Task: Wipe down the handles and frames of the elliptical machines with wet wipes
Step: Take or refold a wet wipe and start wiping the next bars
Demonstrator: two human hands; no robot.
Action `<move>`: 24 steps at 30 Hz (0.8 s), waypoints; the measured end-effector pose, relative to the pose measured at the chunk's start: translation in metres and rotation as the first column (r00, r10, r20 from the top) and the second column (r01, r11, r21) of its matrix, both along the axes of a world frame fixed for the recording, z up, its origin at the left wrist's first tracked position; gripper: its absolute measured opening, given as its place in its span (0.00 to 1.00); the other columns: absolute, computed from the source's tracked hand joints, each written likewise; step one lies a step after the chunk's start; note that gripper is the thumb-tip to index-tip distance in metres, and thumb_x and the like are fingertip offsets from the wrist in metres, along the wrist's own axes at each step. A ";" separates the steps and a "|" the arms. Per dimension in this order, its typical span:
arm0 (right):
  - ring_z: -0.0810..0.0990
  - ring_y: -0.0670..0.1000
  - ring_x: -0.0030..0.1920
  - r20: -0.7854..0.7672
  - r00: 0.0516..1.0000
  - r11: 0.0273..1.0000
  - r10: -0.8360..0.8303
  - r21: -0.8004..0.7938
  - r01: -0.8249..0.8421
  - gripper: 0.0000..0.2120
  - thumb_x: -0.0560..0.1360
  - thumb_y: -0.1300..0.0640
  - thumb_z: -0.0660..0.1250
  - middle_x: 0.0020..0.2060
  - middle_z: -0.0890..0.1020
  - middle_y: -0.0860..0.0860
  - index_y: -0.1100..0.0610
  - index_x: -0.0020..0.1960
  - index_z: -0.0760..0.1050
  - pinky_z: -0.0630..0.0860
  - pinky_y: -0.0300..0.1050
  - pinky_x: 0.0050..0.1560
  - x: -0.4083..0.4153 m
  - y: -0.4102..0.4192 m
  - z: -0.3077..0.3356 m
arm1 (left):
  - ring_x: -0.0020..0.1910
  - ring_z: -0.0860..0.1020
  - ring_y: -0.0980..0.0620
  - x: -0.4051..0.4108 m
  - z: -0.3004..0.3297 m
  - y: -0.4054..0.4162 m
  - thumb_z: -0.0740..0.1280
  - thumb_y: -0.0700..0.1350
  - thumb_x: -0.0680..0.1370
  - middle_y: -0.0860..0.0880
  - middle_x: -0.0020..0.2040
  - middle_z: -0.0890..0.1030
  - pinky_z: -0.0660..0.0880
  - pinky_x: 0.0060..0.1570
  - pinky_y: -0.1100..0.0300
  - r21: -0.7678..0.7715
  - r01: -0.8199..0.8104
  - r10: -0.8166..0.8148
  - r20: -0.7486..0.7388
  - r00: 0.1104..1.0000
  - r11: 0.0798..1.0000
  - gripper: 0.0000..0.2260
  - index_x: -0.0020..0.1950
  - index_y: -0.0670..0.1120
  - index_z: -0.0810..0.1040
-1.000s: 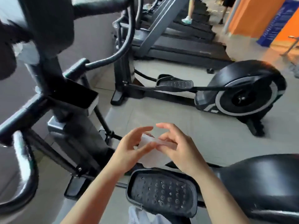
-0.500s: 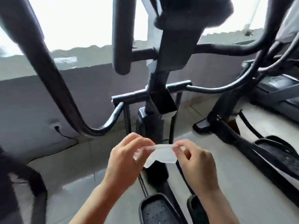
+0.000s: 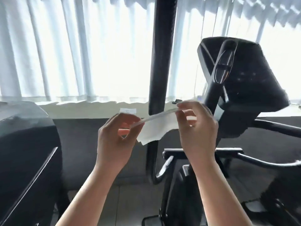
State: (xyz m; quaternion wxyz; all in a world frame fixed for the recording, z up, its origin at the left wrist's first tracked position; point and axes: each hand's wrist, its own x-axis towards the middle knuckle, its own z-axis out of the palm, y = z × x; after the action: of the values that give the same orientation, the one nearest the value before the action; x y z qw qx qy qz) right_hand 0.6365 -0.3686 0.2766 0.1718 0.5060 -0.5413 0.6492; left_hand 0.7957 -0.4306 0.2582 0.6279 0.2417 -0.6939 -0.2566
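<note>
hands bare | forearms bare | no sleeves, rings, watch

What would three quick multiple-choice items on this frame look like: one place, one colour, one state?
1. Where is the wet wipe?
A. between both hands, in front of the upright handle bar
B. on the floor
C. draped over the console

2. What colour is the wipe?
A. blue
B. white
C. yellow

3. What is the left hand doing?
A. hanging idle
B. gripping the bar
C. pinching the wipe

Key: 1 A, the wipe stretches from the left hand to the right hand; 2 B, it is plainly white; 3 C, thumb and fingers close on its edge.
</note>
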 end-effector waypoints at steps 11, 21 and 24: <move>0.81 0.53 0.49 -0.333 0.875 0.770 -0.352 -0.634 0.069 0.08 0.75 0.68 0.65 0.50 0.81 0.58 0.66 0.51 0.81 0.80 0.48 0.50 0.007 -0.063 0.246 | 0.39 0.78 0.65 -0.027 0.171 -0.032 0.70 0.48 0.77 0.58 0.40 0.79 0.71 0.42 0.68 -0.237 -0.108 0.068 -0.172 0.983 0.965 0.11 0.37 0.58 0.73; 0.73 0.47 0.38 -0.227 0.860 0.740 -0.457 -0.633 0.226 0.05 0.77 0.66 0.63 0.45 0.78 0.58 0.63 0.49 0.78 0.66 0.26 0.38 -0.013 -0.077 0.298 | 0.46 0.81 0.53 -0.044 0.242 -0.054 0.70 0.48 0.76 0.57 0.41 0.81 0.74 0.47 0.58 -0.193 -0.001 -0.037 -0.195 0.980 0.981 0.09 0.37 0.55 0.75; 0.72 0.44 0.41 -0.226 0.872 0.658 -0.434 -0.741 0.136 0.04 0.76 0.68 0.64 0.44 0.78 0.59 0.65 0.47 0.78 0.67 0.23 0.44 -0.016 -0.082 0.331 | 0.46 0.80 0.53 -0.054 0.269 -0.054 0.69 0.49 0.77 0.55 0.44 0.81 0.73 0.47 0.58 -0.236 -0.068 0.013 -0.227 0.974 0.969 0.10 0.36 0.56 0.74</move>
State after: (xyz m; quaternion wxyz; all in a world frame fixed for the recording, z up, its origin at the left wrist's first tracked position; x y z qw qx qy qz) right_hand 0.6202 -0.4507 0.6078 0.5554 0.4247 -0.2812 0.6573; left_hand 0.7416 -0.4849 0.5275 0.7320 0.1469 -0.6396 -0.1828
